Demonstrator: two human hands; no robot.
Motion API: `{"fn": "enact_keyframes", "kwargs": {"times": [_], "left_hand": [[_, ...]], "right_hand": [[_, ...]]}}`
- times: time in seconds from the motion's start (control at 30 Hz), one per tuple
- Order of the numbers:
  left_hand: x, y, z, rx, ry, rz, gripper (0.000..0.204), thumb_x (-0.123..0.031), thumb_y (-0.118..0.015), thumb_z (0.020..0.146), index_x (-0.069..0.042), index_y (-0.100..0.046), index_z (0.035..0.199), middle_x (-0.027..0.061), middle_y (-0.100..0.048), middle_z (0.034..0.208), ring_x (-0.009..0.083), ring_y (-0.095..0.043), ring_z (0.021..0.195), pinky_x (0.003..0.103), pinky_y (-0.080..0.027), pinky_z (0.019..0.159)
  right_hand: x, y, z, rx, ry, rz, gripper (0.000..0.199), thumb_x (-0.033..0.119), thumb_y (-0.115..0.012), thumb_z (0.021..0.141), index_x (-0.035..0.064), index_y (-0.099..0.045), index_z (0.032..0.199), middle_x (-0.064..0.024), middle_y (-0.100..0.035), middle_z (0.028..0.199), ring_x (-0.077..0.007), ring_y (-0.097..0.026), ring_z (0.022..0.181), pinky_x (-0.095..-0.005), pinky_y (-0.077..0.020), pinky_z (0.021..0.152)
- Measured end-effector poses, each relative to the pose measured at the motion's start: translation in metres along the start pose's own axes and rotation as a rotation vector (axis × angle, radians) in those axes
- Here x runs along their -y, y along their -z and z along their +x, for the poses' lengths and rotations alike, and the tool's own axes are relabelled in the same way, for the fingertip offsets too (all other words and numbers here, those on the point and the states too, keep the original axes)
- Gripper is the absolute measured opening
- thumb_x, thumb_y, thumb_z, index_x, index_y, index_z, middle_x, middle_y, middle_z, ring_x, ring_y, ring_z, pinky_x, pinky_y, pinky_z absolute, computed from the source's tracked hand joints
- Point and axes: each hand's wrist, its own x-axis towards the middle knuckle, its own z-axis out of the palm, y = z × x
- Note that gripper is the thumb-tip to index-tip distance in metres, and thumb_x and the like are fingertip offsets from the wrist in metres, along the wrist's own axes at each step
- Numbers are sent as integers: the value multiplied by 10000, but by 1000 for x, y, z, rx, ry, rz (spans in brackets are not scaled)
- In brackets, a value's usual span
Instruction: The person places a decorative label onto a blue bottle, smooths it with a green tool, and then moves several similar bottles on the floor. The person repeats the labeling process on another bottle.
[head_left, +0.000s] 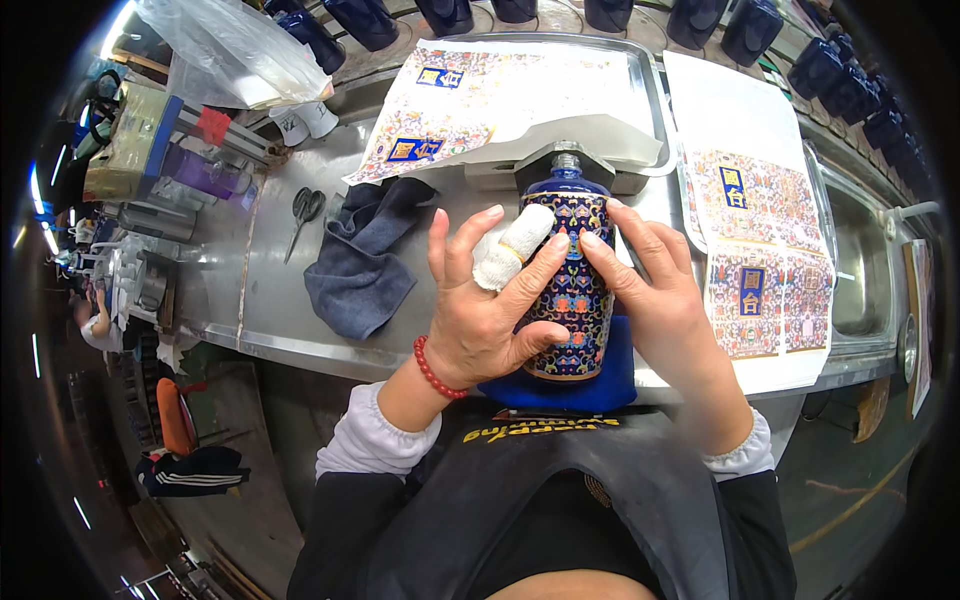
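In front of me a dark blue bottle [572, 330] lies sloping with its bare neck pointing away, its body covered in a colourful floral pattern. My left hand [490, 300] has its fingers spread, with a thumb and fingertip touching the bottle's front; one finger is wrapped in white bandage. From the other side, my right hand [655, 275] rests stretched fingertips on the pattern near the upper right edge. A dark angular support [548, 160] shows behind the neck. Blue material [615, 385] lies under the bottle's base.
Patterned transfer sheets [440, 105] lie on a metal tray at the back, with more sheets [765, 270] at right. A dark cloth [360, 270] and black-handled scissors [305, 210] lie left. Blue bottles [750, 30] line the far edge; a sink [860, 265] is at far right.
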Motion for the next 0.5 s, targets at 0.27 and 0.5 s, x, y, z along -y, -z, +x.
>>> {"fn": "enact_keyframes", "kwargs": {"times": [0.27, 0.5], "left_hand": [[2, -2, -1, -2, -9, -24, 721, -685, -452, 966, -111, -675, 1341, 84, -653, 1332, 341, -427, 1321, 600, -85, 1199], [4, -3, -2, 2, -19, -24, 731, -688, -443, 967, -108, -667, 1352, 82, -645, 1345, 331, -435, 1312, 598, -91, 1197]], "right_hand": [[10, -1, -1, 16, -77, -82, 606, -51, -667, 741, 137, -682, 1317, -144, -561, 1406, -355, -532, 1184, -435, -475, 1019], [13, -2, 1, -10, -36, -132, 550, 50, -674, 780, 141, -674, 1322, -172, -555, 1369, -362, -545, 1111, -443, -498, 962]]}}
